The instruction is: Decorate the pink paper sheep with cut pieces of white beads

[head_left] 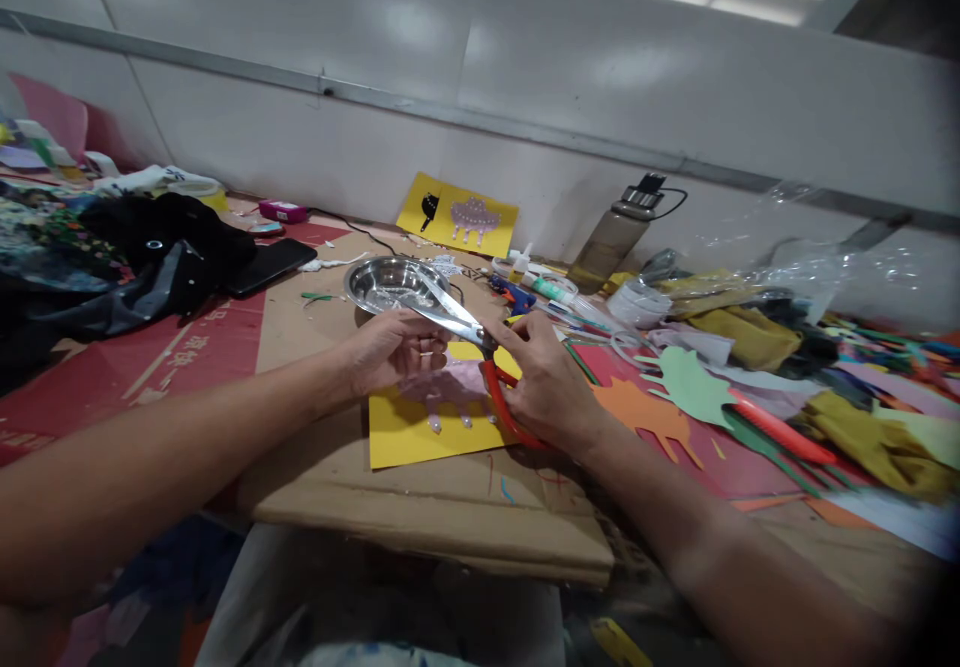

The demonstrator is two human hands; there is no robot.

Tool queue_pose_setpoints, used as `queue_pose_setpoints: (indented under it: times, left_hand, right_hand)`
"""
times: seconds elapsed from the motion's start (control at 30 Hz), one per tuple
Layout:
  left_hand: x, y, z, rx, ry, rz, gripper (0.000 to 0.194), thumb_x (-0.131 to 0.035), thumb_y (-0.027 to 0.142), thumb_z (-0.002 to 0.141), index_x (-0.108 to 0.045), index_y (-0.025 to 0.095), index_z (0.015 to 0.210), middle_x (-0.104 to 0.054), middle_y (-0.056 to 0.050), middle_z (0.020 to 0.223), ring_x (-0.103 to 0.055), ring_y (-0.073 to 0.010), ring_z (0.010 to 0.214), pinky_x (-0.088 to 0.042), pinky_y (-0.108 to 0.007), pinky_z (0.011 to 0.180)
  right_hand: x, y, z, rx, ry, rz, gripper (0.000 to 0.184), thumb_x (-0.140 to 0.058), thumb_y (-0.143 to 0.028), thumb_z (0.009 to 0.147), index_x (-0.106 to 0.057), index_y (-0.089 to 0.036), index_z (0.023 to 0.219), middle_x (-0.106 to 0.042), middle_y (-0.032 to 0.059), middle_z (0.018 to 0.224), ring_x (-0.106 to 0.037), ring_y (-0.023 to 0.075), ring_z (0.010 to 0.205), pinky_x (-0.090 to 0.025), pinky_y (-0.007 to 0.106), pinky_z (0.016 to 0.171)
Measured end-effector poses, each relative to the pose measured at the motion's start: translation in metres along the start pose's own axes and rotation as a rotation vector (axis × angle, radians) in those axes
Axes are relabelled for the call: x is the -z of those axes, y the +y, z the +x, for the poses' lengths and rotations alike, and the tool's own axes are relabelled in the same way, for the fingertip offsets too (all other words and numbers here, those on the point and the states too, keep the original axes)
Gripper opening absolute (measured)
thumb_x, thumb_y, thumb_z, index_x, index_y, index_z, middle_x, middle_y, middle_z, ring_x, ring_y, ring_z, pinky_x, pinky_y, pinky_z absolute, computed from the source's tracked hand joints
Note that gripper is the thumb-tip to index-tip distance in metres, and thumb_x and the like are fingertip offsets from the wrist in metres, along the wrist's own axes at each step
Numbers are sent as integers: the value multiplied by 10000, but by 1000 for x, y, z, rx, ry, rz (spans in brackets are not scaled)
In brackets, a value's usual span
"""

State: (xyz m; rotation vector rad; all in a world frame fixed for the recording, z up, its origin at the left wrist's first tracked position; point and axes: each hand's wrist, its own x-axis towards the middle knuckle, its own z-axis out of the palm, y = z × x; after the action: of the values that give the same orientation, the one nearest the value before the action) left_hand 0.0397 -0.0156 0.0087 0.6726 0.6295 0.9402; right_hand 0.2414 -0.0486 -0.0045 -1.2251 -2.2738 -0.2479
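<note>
My right hand (551,377) grips a pair of scissors (461,322) by its red handles, with the blades parted and pointing up and left. My left hand (394,352) is closed just under the lower blade, thumb and fingers pinched together; what they hold, if anything, I cannot make out. Below both hands lies a yellow card (405,437) with a lilac animal shape (442,387) on it, partly covered by the hands. Beads sit along the shape's legs. Behind the blades stands a shiny metal bowl (360,287) with small clear bits inside.
Cardboard (315,477) covers the tabletop. A second decorated yellow card (469,212) leans on the wall beside a bottle (611,232). To the right lie a glue gun (512,295), an orange cutout (637,407), a green cutout (690,382) and scraps. A phone (274,267) lies left.
</note>
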Motion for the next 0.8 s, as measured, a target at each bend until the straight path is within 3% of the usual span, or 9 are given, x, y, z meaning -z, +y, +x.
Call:
queue_pose_setpoints:
  times: [0.2, 0.33, 0.6, 0.8]
  left_hand:
    - [2, 10, -2, -26, 3, 42, 106, -593, 42, 760, -611, 97, 671, -597, -33, 605, -528, -65, 505, -474, -167, 497]
    - [7, 20, -2, -75, 9, 63, 57, -653, 84, 737, -606, 102, 710, -587, -31, 636, -522, -53, 514, -412, -124, 439]
    - [12, 17, 3, -149, -29, 134, 76, -708, 118, 692, -633, 116, 702, -601, -16, 649, -517, -50, 531, -427, -155, 498]
    - [14, 13, 4, -146, -52, 182, 69, -700, 110, 706, -632, 105, 696, -586, -12, 642, -515, -43, 541, -428, -138, 518]
  right_hand:
    - [3, 10, -3, -56, -9, 48, 459, -553, -324, 825, -531, -197, 1266, -449, 79, 919, -495, 203, 789, -478, 337, 707]
    - [14, 31, -17, -134, -42, -6, 418, -499, -306, 846, -547, -211, 1250, -475, 76, 912, -513, 198, 747, -478, 338, 670]
    - [43, 87, -68, -208, -215, -231, 463, -512, -261, 801, -556, -224, 1261, -514, 86, 908, -534, 221, 774, -483, 364, 699]
    - [54, 101, -81, -273, -407, -316, 430, -545, -300, 776, -603, -224, 1195, -561, 103, 943, -559, 248, 838, -470, 407, 743]
